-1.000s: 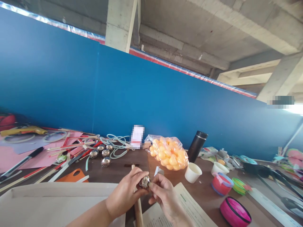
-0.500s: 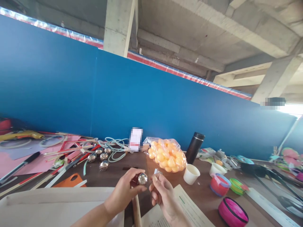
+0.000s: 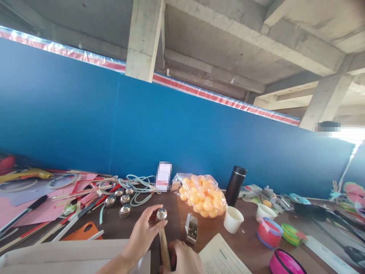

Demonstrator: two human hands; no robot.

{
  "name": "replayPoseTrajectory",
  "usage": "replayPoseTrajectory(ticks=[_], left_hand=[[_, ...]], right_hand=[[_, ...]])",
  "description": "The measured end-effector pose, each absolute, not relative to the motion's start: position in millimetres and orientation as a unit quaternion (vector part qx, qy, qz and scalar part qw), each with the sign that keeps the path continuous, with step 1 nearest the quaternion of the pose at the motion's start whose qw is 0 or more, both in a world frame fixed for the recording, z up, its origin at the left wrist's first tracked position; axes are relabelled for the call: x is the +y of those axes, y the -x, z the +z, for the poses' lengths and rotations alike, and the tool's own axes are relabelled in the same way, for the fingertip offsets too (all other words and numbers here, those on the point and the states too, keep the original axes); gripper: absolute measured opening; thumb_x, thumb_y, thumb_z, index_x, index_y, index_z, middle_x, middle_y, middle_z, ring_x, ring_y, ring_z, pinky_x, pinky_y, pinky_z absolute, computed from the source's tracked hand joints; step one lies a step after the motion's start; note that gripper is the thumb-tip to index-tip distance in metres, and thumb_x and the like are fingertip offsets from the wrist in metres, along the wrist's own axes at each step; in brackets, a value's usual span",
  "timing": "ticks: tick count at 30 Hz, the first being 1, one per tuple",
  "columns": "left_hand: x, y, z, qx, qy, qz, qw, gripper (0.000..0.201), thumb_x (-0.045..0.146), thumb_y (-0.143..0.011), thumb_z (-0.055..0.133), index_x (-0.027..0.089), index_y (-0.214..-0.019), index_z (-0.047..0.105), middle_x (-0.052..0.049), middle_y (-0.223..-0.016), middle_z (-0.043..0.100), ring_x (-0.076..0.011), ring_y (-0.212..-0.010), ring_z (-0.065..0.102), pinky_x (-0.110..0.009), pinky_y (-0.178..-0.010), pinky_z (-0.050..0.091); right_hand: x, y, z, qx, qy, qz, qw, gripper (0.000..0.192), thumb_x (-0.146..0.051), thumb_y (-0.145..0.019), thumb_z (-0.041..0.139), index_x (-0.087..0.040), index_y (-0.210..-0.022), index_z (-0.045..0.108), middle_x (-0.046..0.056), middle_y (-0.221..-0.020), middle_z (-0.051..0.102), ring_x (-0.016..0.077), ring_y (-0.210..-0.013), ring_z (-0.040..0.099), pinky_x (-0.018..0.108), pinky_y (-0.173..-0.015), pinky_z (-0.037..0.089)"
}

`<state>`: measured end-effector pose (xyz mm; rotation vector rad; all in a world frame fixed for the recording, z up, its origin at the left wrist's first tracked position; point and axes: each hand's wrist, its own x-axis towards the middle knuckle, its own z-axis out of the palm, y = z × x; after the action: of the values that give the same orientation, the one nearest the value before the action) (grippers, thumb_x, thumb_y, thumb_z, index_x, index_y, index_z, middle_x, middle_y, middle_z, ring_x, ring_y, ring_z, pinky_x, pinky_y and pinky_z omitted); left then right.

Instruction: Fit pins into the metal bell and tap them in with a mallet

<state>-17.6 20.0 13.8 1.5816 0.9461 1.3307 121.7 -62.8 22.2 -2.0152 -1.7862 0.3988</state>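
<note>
Two hands: left hand (image 3: 142,235) pinching silver bell (image 3: 161,214)

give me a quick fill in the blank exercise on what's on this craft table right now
1. The left hand pinches a shiny ____ bell at the top of a wooden stick.
2. The clear bag holds ____ balls.
3. The tall black flask stands ____.
4. The right hand grips the ____.

Missing words: metal; orange; upright; stick

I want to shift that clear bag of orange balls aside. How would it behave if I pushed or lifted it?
The bag of orange balls would probably slump and change shape, since its thin plastic looks loose. It is likely light for its bulk, as the balls resemble hollow plastic ones. If it opens, they may roll across the table.
</note>
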Motion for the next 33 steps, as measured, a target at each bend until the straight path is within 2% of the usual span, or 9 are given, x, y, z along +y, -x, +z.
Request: replayPoseTrajectory(ticks=[2,5,9,13,17,22,29,33], left_hand=[[22,19,15,0.385,-0.608,0.531,0.447,0.047,0.040,-0.070,0.063,0.018,-0.110,0.055,-0.005,-0.096,0.066,-0.0205,-0.085,0.064,-0.032,-0.079,0.050],[25,21,16,0.392,-0.583,0.536,0.470,0.051,0.042,-0.069,0.063,0.017,-0.113,0.053,-0.005,-0.091,0.068,-0.0209,-0.083,0.064,-0.032,-0.077,0.051],[30,28,16,0.423,-0.575,0.554,0.428,0.055,0.045,-0.068,0.062,0.017,-0.115,0.054,-0.006,-0.094,0.068,-0.0218,-0.084,0.065,-0.032,-0.077,0.051],[39,38,15,0.474,-0.564,0.569,0.366,0.054,0.048,-0.067,0.061,0.017,-0.112,0.056,-0.007,-0.092,0.068,-0.0239,-0.083,0.065,-0.035,-0.076,0.051],[46,44,15,0.492,-0.552,0.575,0.350,0.053,0.046,-0.064,0.062,0.014,-0.107,0.059,-0.008,-0.085,0.068,-0.0250,-0.078,0.065,-0.037,-0.072,0.051],[50,45,11,0.494,-0.554,0.575,0.344,0.052,0.045,-0.063,0.063,0.015,-0.104,0.060,-0.007,-0.083,0.068,-0.0241,-0.074,0.066,-0.036,-0.070,0.051],[56,45,1,0.492,-0.570,0.560,0.347,0.053,0.044,-0.068,0.061,0.014,-0.111,0.053,-0.008,-0.091,0.066,-0.0233,-0.080,0.065,-0.036,-0.077,0.049],[54,45,3,0.502,-0.566,0.552,0.350,0.054,0.046,-0.069,0.060,0.014,-0.112,0.052,-0.006,-0.086,0.066,-0.0231,-0.077,0.065,-0.036,-0.076,0.049]], right_hand=[[-59,-126,13,-0.626,0.724,0.156,0.244,0.023,-0.020,-0.056,0.063,-0.021,-0.078,0.067,0.006,-0.070,0.067,0.0233,-0.067,0.062,0.026,-0.056,0.036],[-55,-137,6,-0.595,0.695,0.257,0.312,0.012,-0.019,-0.062,0.057,-0.020,-0.070,0.066,0.003,-0.065,0.066,0.0181,-0.065,0.060,0.022,-0.053,0.035],[-52,-146,13,-0.562,0.664,0.340,0.357,0.006,-0.017,-0.062,0.055,-0.019,-0.063,0.061,-0.003,-0.055,0.058,0.0134,-0.059,0.056,0.019,-0.049,0.033],[-52,-144,24,-0.553,0.629,0.369,0.405,0.011,-0.013,-0.060,0.052,-0.018,-0.069,0.052,-0.006,-0.051,0.049,0.0101,-0.048,0.050,0.017,-0.043,0.033],[-55,-138,28,-0.559,0.566,0.414,0.442,0.015,-0.016,-0.062,0.050,-0.019,-0.077,0.047,-0.009,-0.050,0.044,0.0079,-0.038,0.046,0.017,-0.038,0.033],[-57,-136,24,-0.621,0.549,0.337,0.447,0.022,-0.011,-0.059,0.051,-0.019,-0.079,0.049,-0.007,-0.055,0.043,0.0088,-0.045,0.045,0.017,-0.042,0.035],[-61,-137,20,-0.671,0.601,0.197,0.388,0.031,-0.008,-0.053,0.053,-0.022,-0.081,0.053,0.000,-0.069,0.057,0.0172,-0.068,0.054,0.022,-0.061,0.041],[-63,-134,21,-0.671,0.627,0.146,0.367,0.031,-0.008,-0.050,0.052,-0.022,-0.078,0.053,0.000,-0.071,0.058,0.0175,-0.066,0.054,0.023,-0.062,0.042]])
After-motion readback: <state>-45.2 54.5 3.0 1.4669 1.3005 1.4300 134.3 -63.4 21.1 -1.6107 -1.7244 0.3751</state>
